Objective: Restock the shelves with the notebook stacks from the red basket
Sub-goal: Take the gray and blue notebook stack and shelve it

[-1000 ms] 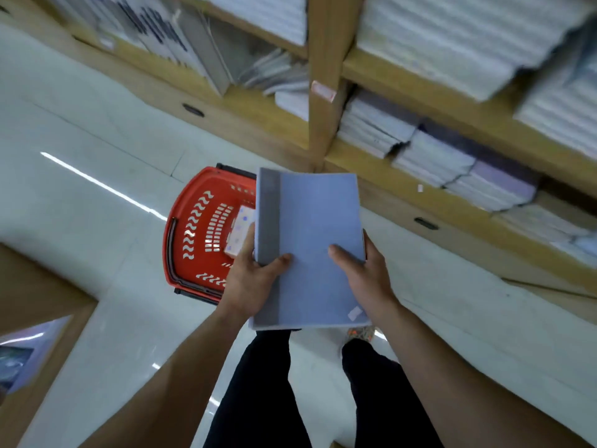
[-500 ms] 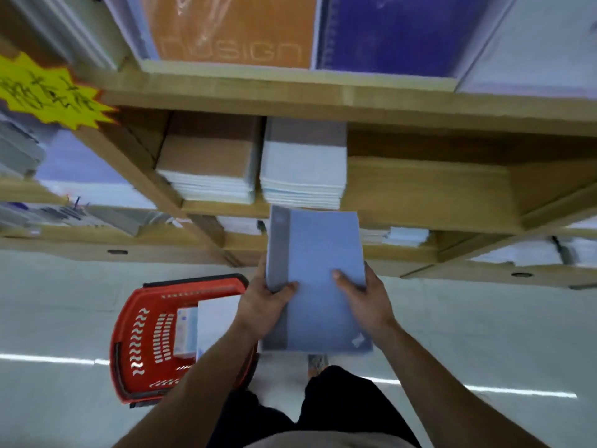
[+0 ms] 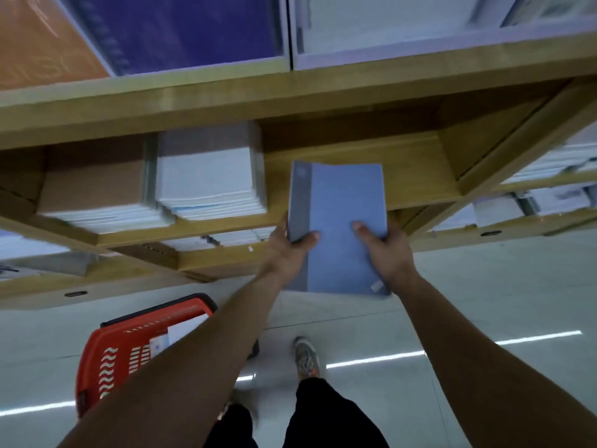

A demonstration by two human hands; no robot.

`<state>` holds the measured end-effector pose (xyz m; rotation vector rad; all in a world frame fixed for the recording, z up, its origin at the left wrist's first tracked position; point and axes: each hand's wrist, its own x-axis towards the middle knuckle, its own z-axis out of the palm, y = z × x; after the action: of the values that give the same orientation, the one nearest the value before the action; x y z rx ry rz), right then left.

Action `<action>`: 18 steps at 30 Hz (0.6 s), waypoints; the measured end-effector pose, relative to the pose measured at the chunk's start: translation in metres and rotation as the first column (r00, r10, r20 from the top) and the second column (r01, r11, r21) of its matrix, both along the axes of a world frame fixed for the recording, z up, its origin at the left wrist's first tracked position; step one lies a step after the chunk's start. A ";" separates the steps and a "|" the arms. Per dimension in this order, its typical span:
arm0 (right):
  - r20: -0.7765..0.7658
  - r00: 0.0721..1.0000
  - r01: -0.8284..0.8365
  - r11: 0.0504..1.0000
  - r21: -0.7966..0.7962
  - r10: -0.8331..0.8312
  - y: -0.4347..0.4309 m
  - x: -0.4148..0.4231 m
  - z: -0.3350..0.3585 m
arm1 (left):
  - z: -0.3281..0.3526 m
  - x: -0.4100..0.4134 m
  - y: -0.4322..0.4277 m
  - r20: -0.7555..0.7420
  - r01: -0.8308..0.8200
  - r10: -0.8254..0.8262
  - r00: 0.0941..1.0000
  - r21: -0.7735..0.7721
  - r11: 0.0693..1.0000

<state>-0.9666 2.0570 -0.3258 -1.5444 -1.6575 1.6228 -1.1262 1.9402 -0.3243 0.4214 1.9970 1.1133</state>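
I hold a blue notebook stack (image 3: 342,202) with a grey spine flat in both hands. My left hand (image 3: 287,250) grips its spine side and my right hand (image 3: 386,250) grips its right edge. The stack's far end reaches over the front edge of the wooden shelf (image 3: 416,160), above a bare stretch of board right of a white notebook stack (image 3: 206,176) and a brown one (image 3: 93,189). The red basket (image 3: 122,354) stands on the floor at lower left, partly hidden by my left forearm, with pale notebooks (image 3: 181,331) inside.
The shelf above carries orange (image 3: 38,43), purple (image 3: 190,30) and white (image 3: 403,24) notebooks. An upright wooden divider (image 3: 504,156) bounds the bay on the right. Lower shelves hold more white stacks (image 3: 504,211). My shoe (image 3: 305,357) stands on the shiny floor.
Both hands have lifted the blue stack up from beside the basket and pushed it forward and right to the shelf's bare bay. My view has tilted up toward the shelves.
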 end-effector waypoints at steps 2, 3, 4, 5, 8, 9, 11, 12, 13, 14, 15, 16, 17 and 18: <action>-0.052 0.999 -0.015 1.000 0.002 0.015 0.027 -0.018 -0.006 | -0.002 -0.013 0.026 -0.057 -0.023 0.023 0.998 -0.008 1.000; -0.063 0.998 -0.029 0.999 0.018 0.031 0.040 -0.027 -0.013 | -0.005 -0.020 0.037 -0.076 -0.042 0.042 0.996 -0.006 0.999; -0.055 0.997 -0.056 0.998 0.033 0.058 0.051 -0.036 -0.016 | -0.007 -0.027 0.048 -0.091 -0.056 0.056 0.994 -0.003 0.998; -0.053 0.995 -0.079 0.996 0.048 0.081 0.062 -0.044 -0.021 | -0.010 -0.032 0.057 -0.115 -0.077 0.075 0.991 -0.008 0.997; -0.059 0.995 -0.081 0.995 0.052 0.084 0.088 -0.063 -0.034 | -0.018 -0.047 0.078 -0.195 -0.076 0.068 0.978 -0.033 0.997; -0.048 0.994 -0.097 0.993 0.061 0.100 0.094 -0.068 -0.037 | -0.020 -0.051 0.082 -0.224 -0.069 0.054 0.973 -0.060 0.996; -0.001 0.992 -0.129 0.989 0.078 0.129 0.104 -0.074 -0.043 | -0.024 -0.054 0.089 -0.272 -0.073 0.038 0.962 -0.119 0.990; 0.037 0.989 -0.143 0.986 0.090 0.140 0.106 -0.074 -0.045 | -0.027 -0.054 0.091 -0.282 -0.080 0.036 0.959 -0.147 0.986; 0.081 0.983 -0.172 0.979 0.114 0.163 0.108 -0.075 -0.046 | -0.029 -0.053 0.092 -0.288 -0.088 0.034 0.957 -0.175 0.981; 0.130 0.974 -0.201 0.969 0.142 0.183 0.109 -0.074 -0.045 | -0.031 -0.052 0.092 -0.295 -0.097 0.038 0.955 -0.189 0.977; 0.161 0.966 -0.227 0.959 0.171 0.200 0.111 -0.074 -0.044 | -0.033 -0.051 0.091 -0.295 -0.109 0.049 0.954 -0.192 0.975; 0.187 0.958 -0.250 0.951 0.182 0.216 0.111 -0.073 -0.041 | -0.034 -0.050 0.090 -0.286 -0.116 0.057 0.957 -0.195 0.974; 0.214 0.949 -0.270 0.945 0.186 0.230 0.112 -0.071 -0.040 | -0.034 -0.048 0.088 -0.272 -0.122 0.065 0.960 -0.197 0.973; 0.251 0.939 -0.284 0.941 0.184 0.235 0.110 -0.070 -0.039 | -0.036 -0.045 0.085 -0.259 -0.129 0.075 0.963 -0.197 0.972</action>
<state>-1.0362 2.1672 -0.3653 -1.4921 -2.1643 1.3628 -1.1714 2.0257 -0.3600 0.3640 2.3567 0.9312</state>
